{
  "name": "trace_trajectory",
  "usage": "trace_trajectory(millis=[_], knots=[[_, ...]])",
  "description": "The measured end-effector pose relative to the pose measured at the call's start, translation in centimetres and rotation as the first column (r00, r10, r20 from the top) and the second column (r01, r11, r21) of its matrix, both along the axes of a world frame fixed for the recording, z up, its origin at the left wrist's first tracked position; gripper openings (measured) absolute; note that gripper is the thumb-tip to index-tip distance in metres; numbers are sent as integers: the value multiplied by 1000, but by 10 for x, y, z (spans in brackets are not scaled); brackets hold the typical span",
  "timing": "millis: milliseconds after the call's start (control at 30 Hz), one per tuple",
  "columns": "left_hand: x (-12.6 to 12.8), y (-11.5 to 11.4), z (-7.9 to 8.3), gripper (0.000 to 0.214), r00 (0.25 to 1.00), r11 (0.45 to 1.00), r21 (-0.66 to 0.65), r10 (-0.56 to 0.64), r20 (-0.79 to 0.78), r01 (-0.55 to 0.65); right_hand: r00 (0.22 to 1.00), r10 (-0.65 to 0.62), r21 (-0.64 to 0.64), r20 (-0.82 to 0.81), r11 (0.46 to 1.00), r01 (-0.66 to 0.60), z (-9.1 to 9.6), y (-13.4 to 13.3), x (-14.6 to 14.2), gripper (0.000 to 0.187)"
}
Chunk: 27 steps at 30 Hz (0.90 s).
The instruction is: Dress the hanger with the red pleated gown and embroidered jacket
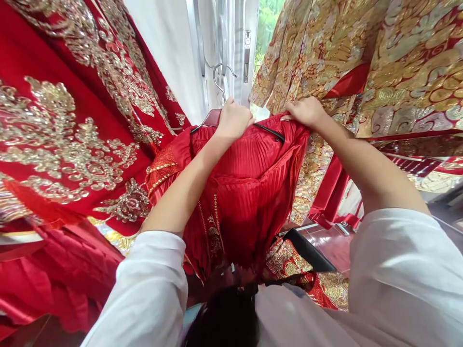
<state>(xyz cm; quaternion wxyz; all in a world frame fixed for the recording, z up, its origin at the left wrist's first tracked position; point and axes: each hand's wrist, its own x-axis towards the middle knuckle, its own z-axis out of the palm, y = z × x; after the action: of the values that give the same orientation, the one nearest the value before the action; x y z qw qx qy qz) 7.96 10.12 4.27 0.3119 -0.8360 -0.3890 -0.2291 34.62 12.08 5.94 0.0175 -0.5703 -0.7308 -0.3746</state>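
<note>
Far L: big red garment [54,144] w/ silver-gold embroidery hangs and fills that side; plain red folds bunch at the bottom corner. Next to it a strip of white wall [170,53] runs to the top edge.

L sleeve [152,284], white, comes in from the bottom; bare forearm slants up & to the R. L hand [233,118] sits on top of the hanger [211,117], a dark red bar w/ a metal hook [221,79] showing just above the knuckles. Fingers clenched over the hanger top and the waistband of the pleated skirt [246,193]; fingertips hidden behind the cloth.

Skirt is centre frame, held up between both hands. It's deep red, fine pleats, gold trim on its L edge, a strip of beadwork lower down. Dark hair [224,318] under it at the bottom edge. Thin black clip bar [269,131] lies across the waistband between the hands. Behind: window frame w/ a handle [247,53], green leaves thru the glass.

R hand [306,111] is at the skirt's top R corner, fingers grasping the waistband edge, pinched shut on the cloth. R forearm runs down to the R sleeve [405,279], also white. A bit of reddish floor [325,243] shows between skirt & arm.

Far R: gold-and-red brocade garment [379,62] hangs just behind the R hand, close against the skirt's R side.
</note>
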Motion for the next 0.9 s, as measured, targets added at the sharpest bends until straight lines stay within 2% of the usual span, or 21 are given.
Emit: trace_trajectory(millis=[200,267,367,467,567,633,667,733,800,900], knots=[[5,2,2,37,999,1000,-21,-7,49,8,963,-97,-62,250,991,116,-15,-31,9,53],[7,3,3,38,998,999,-31,-27,58,28,954,-145,-64,261,984,167,-12,-40,5,49],[8,4,4,37,995,996,-55,-60,82,64,956,-207,-39,207,975,220,6,-43,-6,51],[8,3,3,37,999,999,-50,-1,41,4,967,-230,46,108,973,226,36,-43,-21,54],[7,5,1,37,999,998,-30,49,6,-49,990,-135,169,-51,975,141,60,-53,-44,45],[7,6,0,37,999,998,-40,41,19,-40,991,-23,210,-133,976,51,63,-67,-66,36],[7,7,0,37,999,998,-51,29,35,-28,988,9,209,-152,978,24,58,-75,-78,35],[7,7,0,37,997,997,-78,10,72,-5,990,2,159,-142,987,21,34,-91,-102,34],[7,5,0,40,995,994,-109,-2,96,13,995,-35,59,-92,997,41,-2,-102,-123,34],[3,4,-2,45,991,986,-154,-47,124,66,997,-25,-148,-75,989,13,-58,-104,-146,40]])
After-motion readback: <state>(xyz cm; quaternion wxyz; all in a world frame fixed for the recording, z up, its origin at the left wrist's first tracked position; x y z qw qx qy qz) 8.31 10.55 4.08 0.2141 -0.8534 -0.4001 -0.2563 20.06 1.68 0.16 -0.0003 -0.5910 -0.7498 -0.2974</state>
